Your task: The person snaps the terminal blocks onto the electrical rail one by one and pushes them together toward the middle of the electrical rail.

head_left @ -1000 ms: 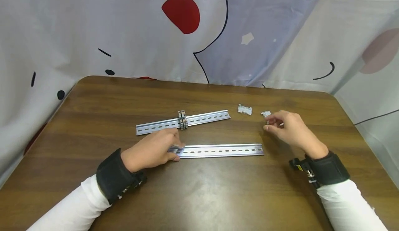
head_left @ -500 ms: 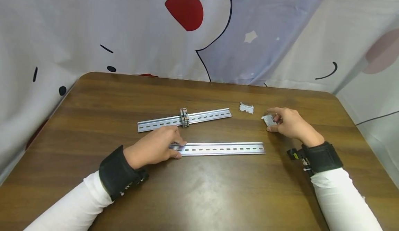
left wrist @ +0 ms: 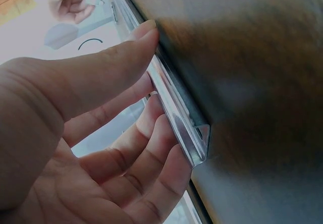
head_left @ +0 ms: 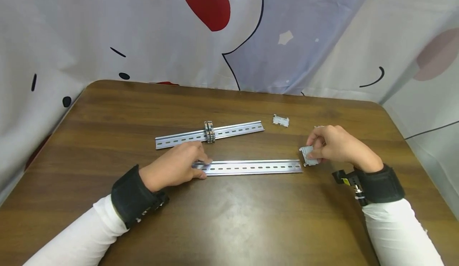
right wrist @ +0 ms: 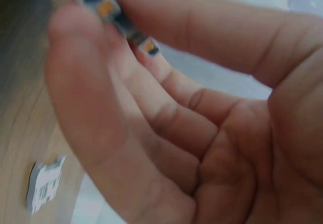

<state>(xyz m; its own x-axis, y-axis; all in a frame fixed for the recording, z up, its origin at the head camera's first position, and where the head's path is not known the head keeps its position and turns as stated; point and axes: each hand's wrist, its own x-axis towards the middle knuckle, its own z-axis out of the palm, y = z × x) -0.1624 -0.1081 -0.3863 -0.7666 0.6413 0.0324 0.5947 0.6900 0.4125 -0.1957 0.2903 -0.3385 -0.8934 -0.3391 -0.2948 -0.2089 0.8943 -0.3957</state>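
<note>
In the head view my left hand (head_left: 175, 165) holds the near DIN rail (head_left: 251, 167) by its left end. The left wrist view has the thumb on one side of this slotted metal rail (left wrist: 174, 108) and the fingers on the other. To the right, my right hand (head_left: 337, 146) pinches a flat grey terminal block (head_left: 308, 155) between thumb and fingers, just off the rail's right end. Orange marks show on the narrow edge of that terminal block (right wrist: 106, 8) in the right wrist view; the fingers hide part of it.
Farther back lies a second DIN rail (head_left: 238, 130), slightly slanted, with several thin terminal blocks (head_left: 209, 132) mounted near its middle. Another loose terminal block (head_left: 281, 120) lies at the back right. A pale piece (head_left: 318, 127) peeks out behind my right hand. Patterned cloth (head_left: 161, 30) hangs behind the table.
My right hand has taken the terminal block from the back right and brought it nearer, beside the near rail's right end. The left hand stays on the rail.
</note>
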